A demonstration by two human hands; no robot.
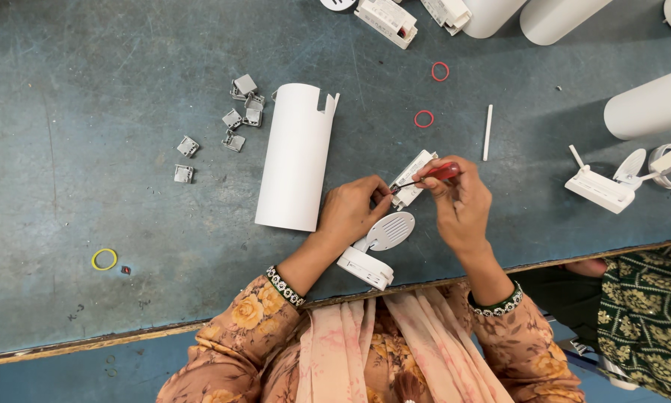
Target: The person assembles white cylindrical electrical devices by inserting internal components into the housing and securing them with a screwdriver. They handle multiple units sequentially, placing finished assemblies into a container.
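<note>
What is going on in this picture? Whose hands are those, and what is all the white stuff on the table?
There is no machine here. A camera worn on a person's head looks straight down at their own two hands over a blue-grey worktable. The right hand holds a red-handled screwdriver, its tip pointing at a small white box-shaped part. The left hand steadies that part. Below the hands sits a white bracket with an oval plate. Beside the left hand lies a white tube. Further left is a scatter of small grey clips. There are also two red rubber rings and a yellow one. More white tubes lie along the far edge.
</note>
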